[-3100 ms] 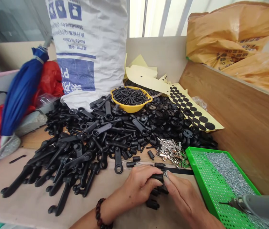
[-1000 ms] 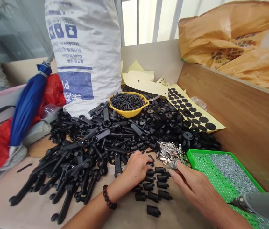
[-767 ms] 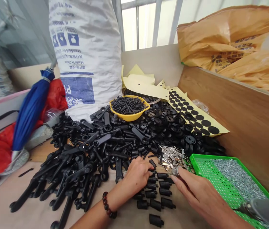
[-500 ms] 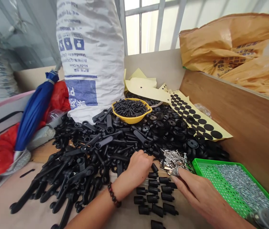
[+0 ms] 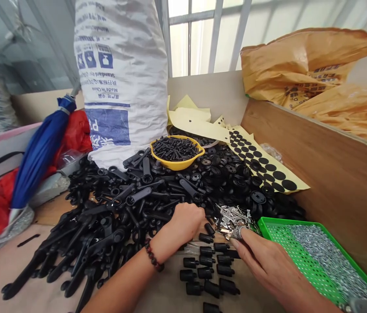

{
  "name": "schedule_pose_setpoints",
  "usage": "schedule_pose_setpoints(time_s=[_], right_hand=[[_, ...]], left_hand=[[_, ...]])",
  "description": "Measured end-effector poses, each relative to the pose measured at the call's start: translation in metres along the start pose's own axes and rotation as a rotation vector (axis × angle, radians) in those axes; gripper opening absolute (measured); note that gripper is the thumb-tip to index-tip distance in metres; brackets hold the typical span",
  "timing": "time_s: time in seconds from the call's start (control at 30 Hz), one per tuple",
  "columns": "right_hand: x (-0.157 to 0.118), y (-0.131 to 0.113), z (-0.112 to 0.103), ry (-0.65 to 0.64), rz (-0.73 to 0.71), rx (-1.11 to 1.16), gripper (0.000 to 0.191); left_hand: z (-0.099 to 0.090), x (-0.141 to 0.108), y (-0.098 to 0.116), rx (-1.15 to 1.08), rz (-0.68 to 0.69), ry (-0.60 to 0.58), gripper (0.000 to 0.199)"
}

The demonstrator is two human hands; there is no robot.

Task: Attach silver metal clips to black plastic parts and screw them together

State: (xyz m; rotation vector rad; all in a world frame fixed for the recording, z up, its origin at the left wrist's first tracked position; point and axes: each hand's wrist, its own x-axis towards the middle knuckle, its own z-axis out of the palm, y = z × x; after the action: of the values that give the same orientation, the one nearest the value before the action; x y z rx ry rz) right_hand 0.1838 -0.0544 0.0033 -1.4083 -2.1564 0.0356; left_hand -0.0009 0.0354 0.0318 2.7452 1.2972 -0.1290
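Observation:
My left hand [image 5: 186,222], with a beaded bracelet on the wrist, is closed, its fingers curled down at the near edge of the pile of black plastic handles [image 5: 142,196]. Its fingertips are hidden, so what they hold does not show. My right hand [image 5: 264,258] is closed in a pinch beside a small heap of shiny metal clips [image 5: 235,217]. A grey wrap covers one of its fingertips; anything in the pinch is too small to name. Between the hands, short black cylinders [image 5: 206,273] lie in rough rows on the table.
A green basket [image 5: 269,250] of small metal pins stands at right. Behind the pile are a yellow bowl [image 5: 178,165] of black screw-like parts, black round caps [image 5: 232,167] and a sheet of black dots [image 5: 264,167]. A white sack [image 5: 147,87] and blue umbrella [image 5: 38,158] stand at left.
The view has shifted slightly, moving most things a little left. My left hand has drawn slightly away from the nearest black cylinder; my right hand stays by the clips.

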Motion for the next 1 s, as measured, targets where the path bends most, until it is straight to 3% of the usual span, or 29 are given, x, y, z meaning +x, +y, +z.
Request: schedule_pose_setpoints(time_s=[0.13, 0.2, 0.4, 0.53, 0.63, 0.77, 1.0], right_hand=[[0.000, -0.004, 0.002, 0.026, -0.037, 0.019, 0.027], [-0.002, -0.007, 0.004, 0.019, -0.081, 0.052, 0.027], [-0.007, -0.015, 0.002, -0.058, -0.143, 0.137, 0.024], [-0.006, -0.013, -0.002, 0.055, -0.139, 0.083, 0.027], [-0.008, -0.009, -0.001, 0.130, -0.109, 0.008, 0.029], [-0.014, -0.004, 0.005, 0.126, -0.056, 0.004, 0.029], [-0.011, -0.005, -0.004, 0.141, -0.074, -0.023, 0.030]], left_hand=[[-0.012, -0.030, 0.011, -0.102, 0.073, 0.030, 0.017], [-0.008, -0.043, 0.020, -0.254, 0.117, 0.056, 0.017], [0.014, -0.057, 0.029, -0.466, 0.040, 0.028, 0.016], [0.007, -0.038, 0.014, -0.408, 0.265, 0.079, 0.019], [0.001, -0.010, 0.000, -0.100, 0.310, 0.118, 0.022], [0.007, 0.024, -0.008, 0.012, 0.396, 0.071, 0.009], [0.013, 0.034, -0.008, 0.055, 0.476, 0.049, 0.017]])
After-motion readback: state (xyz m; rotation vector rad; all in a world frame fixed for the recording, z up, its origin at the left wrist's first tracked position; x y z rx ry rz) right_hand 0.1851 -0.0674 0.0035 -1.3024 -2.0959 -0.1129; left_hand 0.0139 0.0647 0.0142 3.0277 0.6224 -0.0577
